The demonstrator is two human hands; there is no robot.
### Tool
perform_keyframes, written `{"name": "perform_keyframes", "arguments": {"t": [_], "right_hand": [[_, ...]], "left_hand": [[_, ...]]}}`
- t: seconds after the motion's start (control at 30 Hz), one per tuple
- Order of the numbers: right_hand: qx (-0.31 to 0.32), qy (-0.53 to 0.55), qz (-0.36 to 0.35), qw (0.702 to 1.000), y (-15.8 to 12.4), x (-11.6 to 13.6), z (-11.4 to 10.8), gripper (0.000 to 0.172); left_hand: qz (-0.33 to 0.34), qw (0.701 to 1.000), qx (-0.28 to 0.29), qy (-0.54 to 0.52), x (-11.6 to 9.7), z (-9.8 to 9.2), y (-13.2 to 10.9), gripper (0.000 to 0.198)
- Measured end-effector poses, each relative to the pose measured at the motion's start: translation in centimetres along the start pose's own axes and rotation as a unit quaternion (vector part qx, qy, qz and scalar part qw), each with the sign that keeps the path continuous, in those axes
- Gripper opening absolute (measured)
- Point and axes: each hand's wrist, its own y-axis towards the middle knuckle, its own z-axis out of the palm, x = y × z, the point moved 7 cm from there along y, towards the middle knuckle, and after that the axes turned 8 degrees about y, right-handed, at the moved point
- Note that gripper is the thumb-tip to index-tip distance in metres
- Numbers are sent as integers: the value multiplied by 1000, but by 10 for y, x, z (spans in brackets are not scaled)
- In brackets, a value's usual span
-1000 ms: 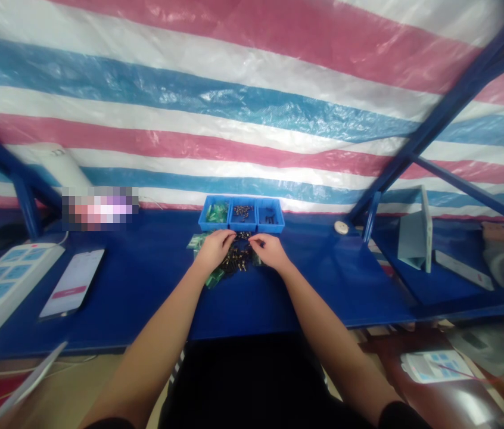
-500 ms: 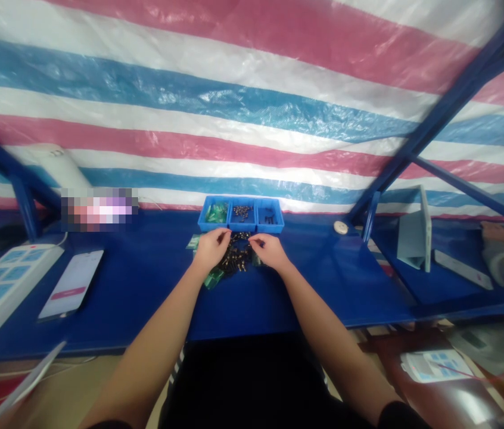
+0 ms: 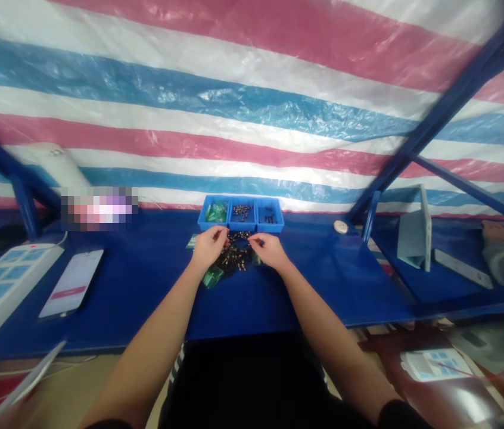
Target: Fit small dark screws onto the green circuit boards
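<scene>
The person's left hand (image 3: 208, 247) and right hand (image 3: 270, 250) are reaching forward side by side, close together but not touching, with their fingertips bent over a loose pile of tiny brass-and-black parts (image 3: 234, 259) on a blue workbench (image 3: 136, 298). Whether either hand is pinching a part cannot be told. Just beyond the pile, a three-compartment blue plastic tray (image 3: 243, 228) is sitting within easy reach, apparently keeping different small parts separate. Green plastic packets (image 3: 213, 277) are lying against the pile's near edge, while a smartphone (image 3: 71, 283) is resting well aside.
</scene>
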Motion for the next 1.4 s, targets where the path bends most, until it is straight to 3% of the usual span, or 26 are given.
{"name": "perform_keyframes", "arguments": {"t": [0.27, 0.43, 0.57, 0.67, 0.77, 0.87, 1.13, 1.4], "right_hand": [[6, 1, 1, 1000, 0, 3, 0, 19], [0, 0, -4, 1000, 0, 2, -1, 18], [-6, 14, -17, 1000, -1, 8, -2, 19], [2, 36, -58, 998, -3, 21, 0, 23], [30, 70, -108, 991, -7, 36, 6, 29], [39, 84, -130, 987, -10, 42, 10, 28], [56, 99, -125, 986, -12, 45, 14, 17], [43, 89, -88, 991, -10, 42, 16, 15]], "left_hand": [[6, 1000, 17, -14, -3, 3, -1, 30], [3, 999, -14, -30, -6, -4, -3, 28], [3, 992, -37, -120, -11, -10, -4, 27], [-2, 970, 6, -243, -16, -3, -5, 25], [-14, 927, 65, -369, -23, 9, -8, 25], [-20, 893, 89, -441, -28, 15, -11, 25], [-5, 856, 91, -509, -32, 13, -11, 22], [2, 849, 94, -520, -33, 14, -11, 21]]}}
